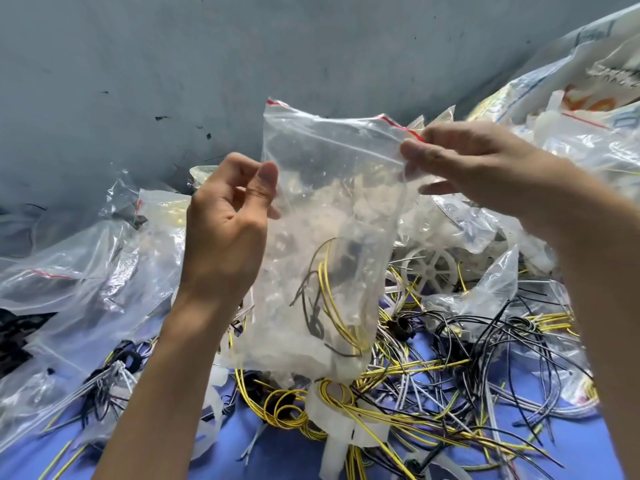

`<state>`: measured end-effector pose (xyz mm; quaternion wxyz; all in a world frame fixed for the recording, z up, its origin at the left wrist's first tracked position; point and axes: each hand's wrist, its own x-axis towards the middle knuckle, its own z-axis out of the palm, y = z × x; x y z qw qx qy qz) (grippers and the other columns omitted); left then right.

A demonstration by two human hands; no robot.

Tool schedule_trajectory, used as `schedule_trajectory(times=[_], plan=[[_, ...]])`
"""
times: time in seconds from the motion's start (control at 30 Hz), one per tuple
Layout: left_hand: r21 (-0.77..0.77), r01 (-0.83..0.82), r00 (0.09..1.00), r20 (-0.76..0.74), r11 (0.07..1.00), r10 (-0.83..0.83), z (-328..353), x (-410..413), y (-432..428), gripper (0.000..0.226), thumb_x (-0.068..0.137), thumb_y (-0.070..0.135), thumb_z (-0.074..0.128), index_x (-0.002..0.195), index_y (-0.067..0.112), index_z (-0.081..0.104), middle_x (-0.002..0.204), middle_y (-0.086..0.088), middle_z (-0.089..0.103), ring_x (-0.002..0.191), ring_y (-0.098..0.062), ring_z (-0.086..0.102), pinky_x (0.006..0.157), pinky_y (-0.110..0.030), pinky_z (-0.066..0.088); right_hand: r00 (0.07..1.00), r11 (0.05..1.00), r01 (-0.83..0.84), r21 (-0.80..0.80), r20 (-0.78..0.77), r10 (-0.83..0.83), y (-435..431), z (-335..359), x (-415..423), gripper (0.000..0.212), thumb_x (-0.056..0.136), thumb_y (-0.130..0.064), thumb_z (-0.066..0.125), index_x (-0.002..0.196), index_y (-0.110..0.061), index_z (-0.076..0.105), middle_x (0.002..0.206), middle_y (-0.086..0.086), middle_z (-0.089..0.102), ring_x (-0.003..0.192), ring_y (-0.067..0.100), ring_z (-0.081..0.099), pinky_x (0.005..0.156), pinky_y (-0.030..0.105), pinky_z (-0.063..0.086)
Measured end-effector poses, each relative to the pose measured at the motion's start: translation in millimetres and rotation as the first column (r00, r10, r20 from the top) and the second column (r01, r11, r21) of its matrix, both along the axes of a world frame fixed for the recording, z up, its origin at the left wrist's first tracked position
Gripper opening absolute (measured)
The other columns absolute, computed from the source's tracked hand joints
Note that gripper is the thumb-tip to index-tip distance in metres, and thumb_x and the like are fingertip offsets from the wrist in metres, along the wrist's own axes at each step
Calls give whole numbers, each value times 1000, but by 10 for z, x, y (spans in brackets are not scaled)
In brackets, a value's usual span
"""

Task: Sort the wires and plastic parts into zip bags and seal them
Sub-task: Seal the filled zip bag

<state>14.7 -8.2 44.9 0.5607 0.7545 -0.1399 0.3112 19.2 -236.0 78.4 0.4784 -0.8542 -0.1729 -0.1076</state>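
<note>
I hold a clear zip bag (332,188) with a red strip along its mouth upright in front of me. Inside it lie white plastic parts and a few yellow and dark wires. My right hand (481,164) pinches the bag's top right corner at the red zip strip. My left hand (228,216) is at the bag's left edge, thumb and fingers curled against the plastic below the mouth. Loose yellow, black and white wires (415,386) are heaped on the blue table (287,459) under the bag, with a white plastic wheel (433,268) among them.
Crumpled clear zip bags (86,271) lie at the left, some holding wires. More bags with white plastic parts (588,126) pile up at the right. A grey wall (173,64) rises behind the table. White plastic strips (346,424) lie near the front.
</note>
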Motion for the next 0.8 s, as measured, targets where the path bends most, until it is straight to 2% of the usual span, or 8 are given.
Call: schedule_trajectory(times=[0.07, 0.17, 0.23, 0.37, 0.47, 0.57, 0.67, 0.8], plan=[[-63, -40, 998, 52, 997, 43, 14, -13, -13, 23, 91, 38, 53, 70, 27, 52, 58, 19, 56, 58, -5, 54, 76, -44, 52, 1000, 1000, -8, -19, 24, 8, 36, 4, -17, 46, 67, -57, 54, 86, -15, 62, 93, 14, 65, 89, 18, 59, 90, 37, 50], [-115, -9, 991, 128, 993, 23, 57, -72, -84, 20, 92, 27, 53, 72, 26, 52, 59, 17, 59, 56, -5, 57, 75, -46, 53, 992, 993, -40, -113, 114, 53, 116, 25, -67, 46, 63, -61, 59, 96, -29, 63, 104, -5, 62, 95, 6, 56, 74, 18, 41], [-26, 245, 968, 69, 969, -242, 91, -159, -151, 16, 90, 18, 52, 76, 20, 57, 68, 10, 65, 61, -9, 63, 71, -36, 56, 985, 975, -74, -209, 140, 104, 164, 30, -96, 45, 68, -56, 65, 104, -30, 63, 114, -7, 57, 103, 4, 53, 81, 18, 41], [194, 699, 711, -288, 688, -641, 94, -284, -197, 23, 91, 18, 46, 90, 4, 65, 94, -8, 71, 84, -16, 71, 77, -26, 54, 977, 972, -32, -234, 196, 79, 143, -13, -37, 17, 78, -19, 72, 94, -16, 68, 110, 3, 63, 105, 14, 58, 95, 42, 45], [227, 676, 729, -346, 701, -591, 81, -226, -108, 26, 90, 22, 48, 98, 6, 67, 100, -6, 71, 89, -15, 69, 79, -19, 51, 978, 992, 39, -118, 209, -14, 82, -43, 18, 7, 84, -16, 64, 87, -10, 67, 92, 10, 67, 90, 10, 62, 83, 35, 51], [375, 564, 810, -425, 736, -405, 20, -115, 22, 36, 85, 48, 57, 109, 22, 63, 108, 7, 68, 99, -1, 63, 83, -16, 50, 981, 995, 58, -84, 190, -41, 51, -67, 53, 13, 79, -8, 63, 68, -13, 57, 75, 16, 56, 74, 9, 53, 68, 30, 37], [589, 564, 796, -573, 578, -193, -94, -69, 27, 63, 69, 69, 52, 118, 30, 56, 116, 18, 60, 103, 6, 57, 90, -23, 50, 970, 994, 74, -79, 236, -53, 81, -74, 57, 19, 76, -14, 66, 61, -17, 55, 69, 12, 55, 70, 11, 52, 67, 32, 38], [804, 452, 890, -434, 387, -138, -270, -66, -211, 21, 91, 48, 50, 96, 28, 54, 102, 11, 56, 95, -8, 52, 86, -35, 47, 954, 992, 63, -108, 300, -28, 148, -69, 46, 27, 78, -5, 71, 62, -21, 55, 68, 1, 56, 70, 10, 55, 71, 37, 47]])
